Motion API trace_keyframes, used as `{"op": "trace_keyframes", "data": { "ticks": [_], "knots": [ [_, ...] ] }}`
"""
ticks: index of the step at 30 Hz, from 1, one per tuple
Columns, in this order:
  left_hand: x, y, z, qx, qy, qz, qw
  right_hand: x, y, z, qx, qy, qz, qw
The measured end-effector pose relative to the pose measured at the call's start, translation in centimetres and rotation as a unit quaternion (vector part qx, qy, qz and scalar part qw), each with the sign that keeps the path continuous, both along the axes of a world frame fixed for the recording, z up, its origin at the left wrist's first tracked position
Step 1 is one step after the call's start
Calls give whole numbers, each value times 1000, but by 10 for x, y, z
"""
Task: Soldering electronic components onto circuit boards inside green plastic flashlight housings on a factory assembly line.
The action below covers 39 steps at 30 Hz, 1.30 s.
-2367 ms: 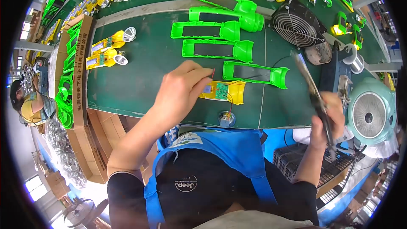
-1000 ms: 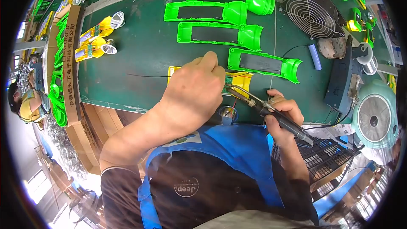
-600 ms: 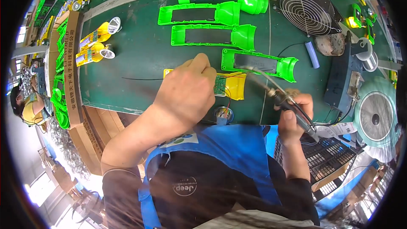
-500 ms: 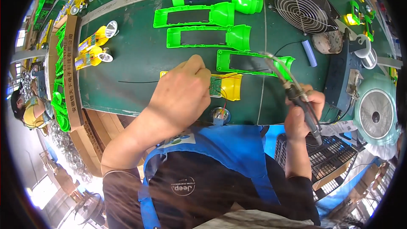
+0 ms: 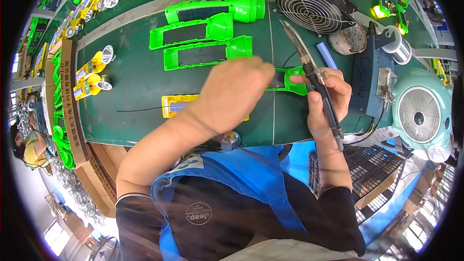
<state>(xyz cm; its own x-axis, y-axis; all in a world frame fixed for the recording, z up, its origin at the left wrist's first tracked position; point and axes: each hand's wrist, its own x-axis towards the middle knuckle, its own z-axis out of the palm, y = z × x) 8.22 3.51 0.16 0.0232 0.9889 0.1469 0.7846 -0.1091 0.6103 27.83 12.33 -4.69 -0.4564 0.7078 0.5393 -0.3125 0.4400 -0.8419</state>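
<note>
"What have the fingers got?"
"The right hand's (image 5: 340, 98) wrap a soldering iron (image 5: 328, 108), tip pointing away from the body. The left hand's (image 5: 237, 92) are curled; I can't tell whether they pinch anything."

"And the shells?"
"The green shell (image 5: 289, 85) shows right of the left fingers, partly covered; the yellow shell (image 5: 183, 98) lies beneath that wrist. Both look light, stiff and slick: grip the side walls. The black wire (image 5: 140, 110) looks delicate."

"Room?"
"The front edge of the bench (image 5: 290, 125) is bodyward of both hands' fingers. The widest space is leftward; beyond the right fingers sit a loose cell (image 5: 326, 55), then a fan (image 5: 316, 7)."
</note>
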Motion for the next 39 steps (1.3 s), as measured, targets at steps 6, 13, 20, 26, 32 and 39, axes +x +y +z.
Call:
{"op": "trace_keyframes", "data": {
  "ticks": [6, 13, 20, 26, 32, 39],
  "knots": [
    [-43, -40, 10, -18, -206, 152, 967, -7, 2, -2, 218, -186, 35, 957],
    [-66, -51, 6, -63, -166, 138, 974, -15, -10, 1, 40, -75, 41, 996],
    [-70, -19, 4, 2, 193, -90, 977, -8, 12, 27, -321, -193, 106, 921],
    [-70, -14, -6, 38, 174, -111, 978, -19, 7, 25, -328, -261, 88, 904],
    [-70, -14, -4, 33, 178, -108, 977, -19, 11, 27, -343, -256, 105, 898],
    [-72, -15, -8, 33, 173, -111, 978, -20, 7, 27, -328, -256, 76, 906]
  ]
}}
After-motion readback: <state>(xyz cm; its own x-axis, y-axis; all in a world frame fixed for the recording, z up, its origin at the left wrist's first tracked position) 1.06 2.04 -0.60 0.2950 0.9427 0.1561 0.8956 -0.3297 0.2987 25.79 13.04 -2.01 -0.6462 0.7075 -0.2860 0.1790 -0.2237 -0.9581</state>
